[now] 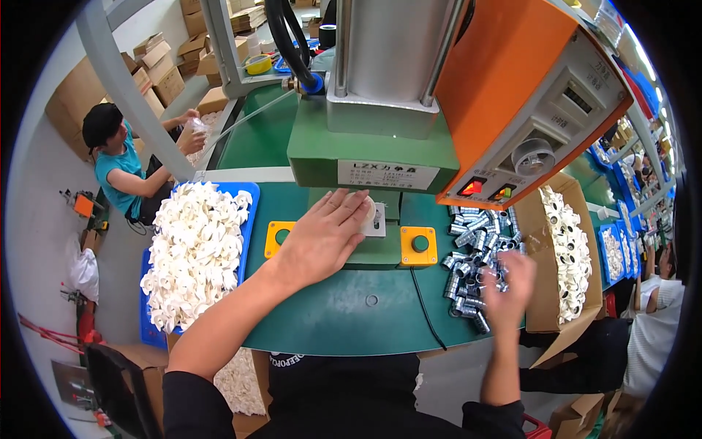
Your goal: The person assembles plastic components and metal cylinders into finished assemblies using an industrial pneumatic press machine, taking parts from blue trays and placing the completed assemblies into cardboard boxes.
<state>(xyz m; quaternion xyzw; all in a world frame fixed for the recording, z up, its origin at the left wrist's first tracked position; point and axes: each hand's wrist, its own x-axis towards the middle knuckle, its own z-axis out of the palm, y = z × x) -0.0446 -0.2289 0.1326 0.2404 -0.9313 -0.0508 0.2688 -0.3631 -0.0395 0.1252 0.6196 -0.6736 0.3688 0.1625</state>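
My left hand reaches across the press base with its fingers stretched out. Its fingertips rest against a white round plastic part on a small metal fixture plate, partly covering that part. My right hand, smeared by motion, is over the right side of a heap of shiny metal sleeves; whether it holds one cannot be made out. The green press head hangs above the fixture. Yellow button boxes with green buttons flank the base, the left box partly behind my hand, the right box in full view.
A blue tray heaped with white plastic parts stands left. A cardboard box of white parts sits right. One metal ring and a black cable lie on the green table. An orange control box overhangs. A co-worker sits far left.
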